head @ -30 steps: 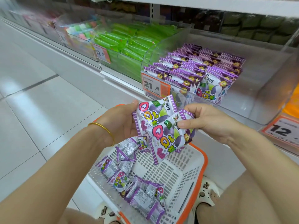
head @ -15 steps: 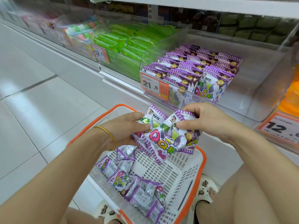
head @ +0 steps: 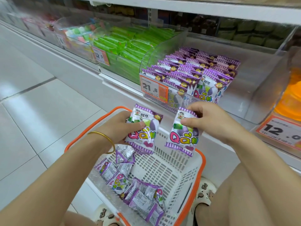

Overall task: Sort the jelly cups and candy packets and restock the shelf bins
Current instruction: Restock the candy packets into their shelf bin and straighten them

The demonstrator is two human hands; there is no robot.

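Your left hand [head: 119, 126] pinches one glossy purple packet [head: 143, 131] and your right hand [head: 210, 123] pinches a second packet [head: 183, 132], both above the slotted white basket [head: 169, 173]. Roughly a dozen crinkled loose packets [head: 130, 185] lie inside it, too jumbled to count exactly.

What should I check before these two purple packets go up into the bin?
1. Left hand holds a packet, thumb on its face: ok.
2. Right hand pinches the second packet at its top: ok.
3. The two packets are apart, not overlapping: ok.
4. They match the purple stock in the clear bin tagged 21.8: ok.
5. Bin has free room on its right side: ok.
6. More packets are left in the basket: not ok, job unfinished.
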